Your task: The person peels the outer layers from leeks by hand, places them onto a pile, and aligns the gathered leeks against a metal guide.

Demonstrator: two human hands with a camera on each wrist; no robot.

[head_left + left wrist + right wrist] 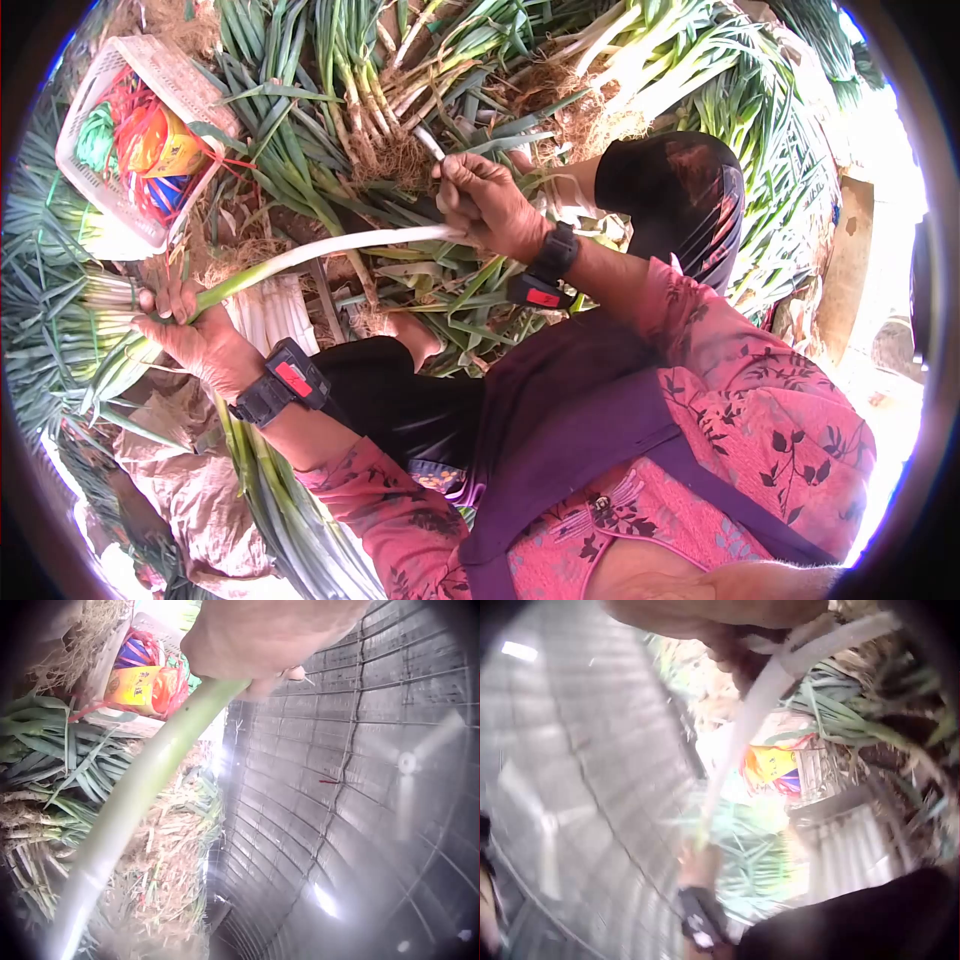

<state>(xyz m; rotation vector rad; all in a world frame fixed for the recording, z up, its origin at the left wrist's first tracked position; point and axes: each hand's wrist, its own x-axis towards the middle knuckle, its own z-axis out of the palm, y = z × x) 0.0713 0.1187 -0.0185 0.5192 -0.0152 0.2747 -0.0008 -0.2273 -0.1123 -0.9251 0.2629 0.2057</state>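
One long green onion (345,243) stretches between both hands, slightly bowed, its white end to the right. My left hand (208,348) grips the green part, close beside a bunch of tied green onions (110,310). At the other end, my right hand (495,208) has its fingers curled on the white stalk, and the white tip sticks out above the knuckles. In the right wrist view a thin strip of skin stands off the stalk (754,712) by the fingers. The left wrist view shows the stalk (142,791) running down from under the left hand (274,637).
A white plastic basket (95,205) at the upper left holds coloured ribbon rolls. Unpeeled green onions with roots (375,150) lie ahead, with more piled (760,150) at right. Peeled white stalks (270,310) lie near the left knee. A sack (200,490) is at lower left.
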